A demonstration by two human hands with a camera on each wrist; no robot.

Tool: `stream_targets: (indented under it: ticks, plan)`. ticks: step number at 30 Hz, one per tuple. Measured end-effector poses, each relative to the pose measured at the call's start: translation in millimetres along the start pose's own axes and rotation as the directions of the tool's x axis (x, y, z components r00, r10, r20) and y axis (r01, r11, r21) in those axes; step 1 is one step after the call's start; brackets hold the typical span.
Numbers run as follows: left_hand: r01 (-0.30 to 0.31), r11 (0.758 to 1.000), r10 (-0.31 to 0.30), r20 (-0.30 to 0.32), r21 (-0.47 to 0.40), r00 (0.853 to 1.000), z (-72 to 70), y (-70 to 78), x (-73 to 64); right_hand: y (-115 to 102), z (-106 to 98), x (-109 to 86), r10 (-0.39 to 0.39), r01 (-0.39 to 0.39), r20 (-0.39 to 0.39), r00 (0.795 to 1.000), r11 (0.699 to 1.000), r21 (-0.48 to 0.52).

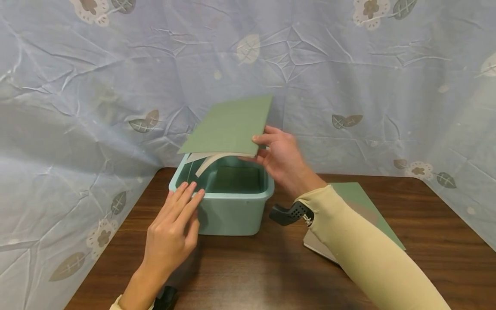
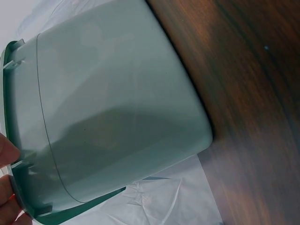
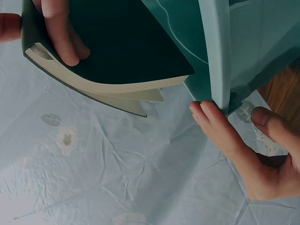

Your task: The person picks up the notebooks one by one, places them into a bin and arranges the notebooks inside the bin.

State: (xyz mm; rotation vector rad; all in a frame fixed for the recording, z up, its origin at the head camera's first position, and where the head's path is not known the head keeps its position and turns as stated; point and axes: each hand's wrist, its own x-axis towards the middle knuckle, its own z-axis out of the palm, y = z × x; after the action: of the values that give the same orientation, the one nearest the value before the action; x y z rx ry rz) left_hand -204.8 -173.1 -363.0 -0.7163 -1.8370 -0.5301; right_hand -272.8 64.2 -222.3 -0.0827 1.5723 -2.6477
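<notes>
My right hand [image 1: 284, 159] grips a green notebook [image 1: 232, 122] by its spine, tilted above a pale green plastic bin [image 1: 228, 215]. Several pages hang loose beneath the notebook's cover, and the right wrist view shows the page block [image 3: 136, 88] from its edge. At the bin's near left corner, my left hand [image 1: 172, 230] rests with fairly straight fingers against the rim [image 3: 218, 61], its thumb held apart. A darker rectangle [image 1: 238, 178] shows inside the bin; whether it is a book or the floor, I cannot tell.
To the right on the brown wooden table [image 1: 240, 271] lies another notebook [image 1: 350, 191], green and beige, partly hidden under my right forearm. A patterned grey-blue cloth [image 1: 310, 86] hangs behind and beside the table. Black straps with camera mounts [image 1: 288, 214] sit on my wrists.
</notes>
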Motion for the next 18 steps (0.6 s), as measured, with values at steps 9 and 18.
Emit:
stream_targets:
  ticks: [9, 18]
  plan:
    - [0.003, 1.0, -0.003, 0.005, 0.0, 1.0, -0.7, 0.2, -0.3, 2.6, -0.3, 0.5, -0.001, 0.001, 0.008, 1.0, 1.0, -0.004]
    - [0.006, 1.0, -0.006, 0.009, -0.006, 1.0, -0.6, 0.4, -0.6, 0.5, -2.5, 3.4, 0.017, -0.021, -0.037, 0.999, 0.993, -0.115]
